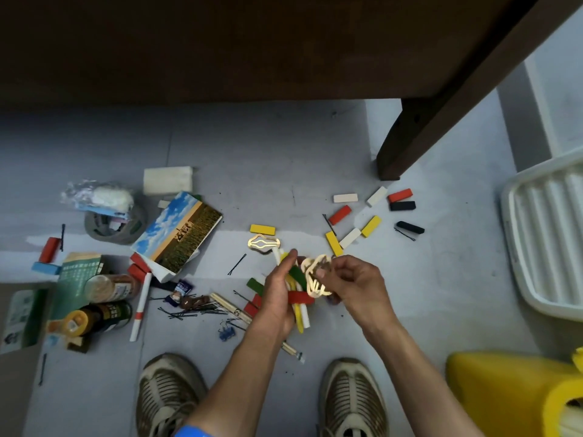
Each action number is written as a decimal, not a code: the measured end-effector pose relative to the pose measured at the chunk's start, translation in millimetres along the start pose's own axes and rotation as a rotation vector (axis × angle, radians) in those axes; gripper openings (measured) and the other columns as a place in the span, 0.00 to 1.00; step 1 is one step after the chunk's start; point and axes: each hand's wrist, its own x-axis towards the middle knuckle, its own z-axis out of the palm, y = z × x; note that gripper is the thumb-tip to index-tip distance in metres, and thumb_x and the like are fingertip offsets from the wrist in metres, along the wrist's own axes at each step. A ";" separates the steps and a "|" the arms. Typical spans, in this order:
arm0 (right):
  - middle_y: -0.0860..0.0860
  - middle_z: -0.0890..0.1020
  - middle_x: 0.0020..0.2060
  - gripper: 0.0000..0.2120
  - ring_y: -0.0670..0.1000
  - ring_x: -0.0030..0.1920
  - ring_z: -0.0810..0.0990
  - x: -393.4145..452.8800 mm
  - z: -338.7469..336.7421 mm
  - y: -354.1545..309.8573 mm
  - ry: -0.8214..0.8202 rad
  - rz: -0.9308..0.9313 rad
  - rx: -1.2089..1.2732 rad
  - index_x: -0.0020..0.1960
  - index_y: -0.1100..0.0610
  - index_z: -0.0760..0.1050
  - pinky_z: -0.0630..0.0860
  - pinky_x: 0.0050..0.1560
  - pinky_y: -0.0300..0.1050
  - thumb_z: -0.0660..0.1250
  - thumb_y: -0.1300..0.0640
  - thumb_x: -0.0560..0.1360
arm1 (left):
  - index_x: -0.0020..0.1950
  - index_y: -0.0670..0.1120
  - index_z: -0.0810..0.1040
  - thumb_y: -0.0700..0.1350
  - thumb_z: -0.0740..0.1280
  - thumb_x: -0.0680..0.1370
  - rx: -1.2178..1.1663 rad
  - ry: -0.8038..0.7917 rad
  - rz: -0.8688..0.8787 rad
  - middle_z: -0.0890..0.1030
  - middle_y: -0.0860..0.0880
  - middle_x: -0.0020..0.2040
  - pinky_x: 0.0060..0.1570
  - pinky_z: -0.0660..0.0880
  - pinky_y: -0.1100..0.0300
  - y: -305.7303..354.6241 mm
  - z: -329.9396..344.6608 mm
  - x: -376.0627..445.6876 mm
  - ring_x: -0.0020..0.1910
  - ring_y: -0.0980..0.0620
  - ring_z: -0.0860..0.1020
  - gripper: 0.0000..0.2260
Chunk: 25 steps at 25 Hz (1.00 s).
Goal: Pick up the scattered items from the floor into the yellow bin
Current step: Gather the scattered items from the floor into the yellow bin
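I'm mid-gather — left hand (277, 298) has its grip closed round a bundle of coloured blocks (298, 298), right hand (347, 279) pinches gold clips (315, 279) against them. The yellow bin (504, 392) sits low to my right, well apart. Next, I reckon: swing both loads over and drop them in — then back for the blocks near the bench leg (407, 143).

I cannot read any text with certainty from my view. The green box (80, 272), just left of the picture book (179, 231), carries rows of pale characters, but they are too small and blurred to make out. The dark bottle (104, 316), below and left of the picture book, has a label that is also unreadable.
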 end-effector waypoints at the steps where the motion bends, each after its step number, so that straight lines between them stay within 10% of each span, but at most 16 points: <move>1: 0.50 0.83 0.34 0.03 0.49 0.33 0.80 -2.1 1.9 -1.5 0.024 -0.084 -0.191 0.42 0.54 0.82 0.76 0.34 0.46 0.74 0.55 0.72 | 0.54 0.41 0.80 0.57 0.72 0.70 0.047 -0.024 0.004 0.83 0.40 0.48 0.43 0.78 0.53 -3.0 6.7 -0.6 0.44 0.44 0.81 0.22; 4: 0.51 0.77 0.41 0.09 0.52 0.40 0.78 -2.5 10.4 -1.1 0.068 -0.361 -0.886 0.53 0.52 0.80 0.71 0.36 0.44 0.64 0.51 0.78 | 0.51 0.41 0.82 0.53 0.77 0.67 0.215 0.027 0.099 0.85 0.40 0.45 0.39 0.79 0.56 -9.0 15.9 2.9 0.45 0.43 0.84 0.19; 9: 0.49 0.83 0.45 0.10 0.51 0.46 0.81 42.2 -21.3 -0.4 0.350 -0.201 -0.483 0.55 0.50 0.77 0.72 0.41 0.38 0.62 0.50 0.77 | 0.49 0.42 0.80 0.48 0.78 0.63 0.120 0.086 0.082 0.83 0.42 0.39 0.29 0.77 0.59 5.4 16.9 6.4 0.31 0.47 0.81 0.19; 12: 0.57 0.81 0.51 0.16 0.61 0.51 0.80 89.6 -37.0 2.0 0.519 0.041 -0.669 0.60 0.56 0.69 0.72 0.45 0.48 0.62 0.47 0.79 | 0.48 0.43 0.79 0.46 0.77 0.67 0.147 0.095 0.093 0.82 0.42 0.36 0.28 0.76 0.59 7.6 16.3 6.9 0.28 0.48 0.78 0.14; 19: 0.55 0.78 0.43 0.14 0.59 0.39 0.78 97.2 -34.5 -3.5 0.323 -0.265 -0.894 0.56 0.57 0.72 0.70 0.35 0.45 0.67 0.57 0.72 | 0.49 0.44 0.79 0.46 0.76 0.70 0.140 0.131 0.089 0.82 0.44 0.35 0.32 0.74 0.56 15.8 2.7 6.5 0.28 0.47 0.78 0.12; 25: 0.55 0.73 0.59 0.19 0.58 0.54 0.76 80.9 -37.2 9.4 -0.077 -0.317 -1.206 0.65 0.56 0.73 0.77 0.49 0.50 0.59 0.66 0.75 | 0.47 0.44 0.79 0.45 0.76 0.70 0.111 0.146 0.096 0.82 0.43 0.35 0.28 0.75 0.59 11.0 3.9 3.6 0.28 0.47 0.78 0.10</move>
